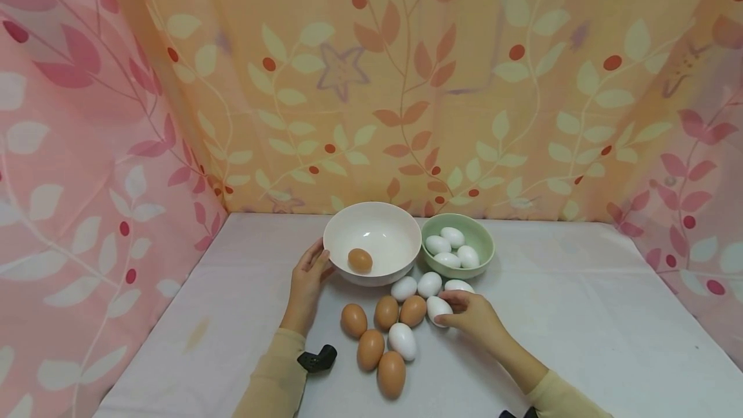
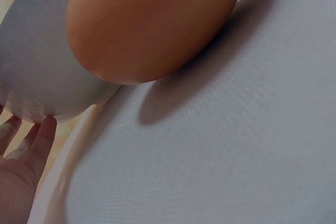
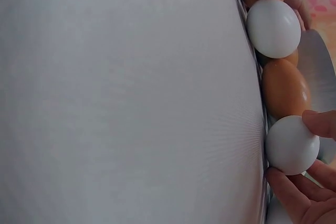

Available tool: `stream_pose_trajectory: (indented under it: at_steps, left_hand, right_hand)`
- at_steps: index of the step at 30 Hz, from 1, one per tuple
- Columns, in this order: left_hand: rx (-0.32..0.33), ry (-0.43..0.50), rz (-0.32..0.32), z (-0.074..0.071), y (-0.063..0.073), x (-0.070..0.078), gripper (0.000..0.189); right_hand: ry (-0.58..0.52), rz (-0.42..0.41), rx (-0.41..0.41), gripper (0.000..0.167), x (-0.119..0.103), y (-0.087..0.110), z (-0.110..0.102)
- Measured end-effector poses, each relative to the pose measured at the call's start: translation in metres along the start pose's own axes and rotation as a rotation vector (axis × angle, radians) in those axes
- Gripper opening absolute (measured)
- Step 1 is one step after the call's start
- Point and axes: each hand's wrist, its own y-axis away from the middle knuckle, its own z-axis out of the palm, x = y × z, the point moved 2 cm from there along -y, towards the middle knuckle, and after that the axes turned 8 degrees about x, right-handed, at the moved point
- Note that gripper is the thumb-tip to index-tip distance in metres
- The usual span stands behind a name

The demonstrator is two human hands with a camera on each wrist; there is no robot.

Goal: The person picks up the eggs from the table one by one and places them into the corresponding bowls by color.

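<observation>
My left hand (image 1: 307,282) rests against the left side of a large white bowl (image 1: 386,228), its fingers extended along the outer wall in the left wrist view. One brown egg (image 1: 360,260) lies inside that bowl. With thumb and fingers, my right hand (image 1: 473,319) pinches a white egg (image 3: 292,145) low at the tabletop, right of the loose eggs. Several brown eggs (image 1: 371,350) and several white eggs (image 1: 402,341) lie on the cloth between the hands. A brown egg (image 2: 152,24) looms close in the left wrist view, in front of the bowl.
A smaller green bowl (image 1: 485,242) with several white eggs (image 1: 453,237) stands right beside the white bowl. White cloth (image 1: 580,315) covers the table. Patterned curtains (image 1: 406,115) hang behind and at both sides. A black wrist device (image 1: 318,359) sits at my left sleeve.
</observation>
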Motion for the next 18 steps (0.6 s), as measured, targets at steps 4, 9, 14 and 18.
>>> stream_pose_trajectory:
  at_steps: [4,9,14,18]
  left_hand:
    - [0.000,0.000,-0.003,0.000,0.000,0.000,0.053]
    - [0.004,-0.003,-0.006,0.001,0.000,0.000,0.052]
    - [0.001,-0.004,-0.008,0.001,-0.001,-0.001,0.053]
    - [0.003,0.002,0.000,0.000,-0.001,-0.001,0.055]
  right_hand:
    - [0.001,0.005,-0.002,0.048,0.001,0.000,0.000]
    - [-0.008,0.005,-0.003,0.049,0.001,0.001,0.000]
    - [-0.029,0.012,-0.008,0.048,-0.002,0.003,-0.003]
    - [-0.051,0.029,-0.013,0.048,-0.009,0.004,-0.009]
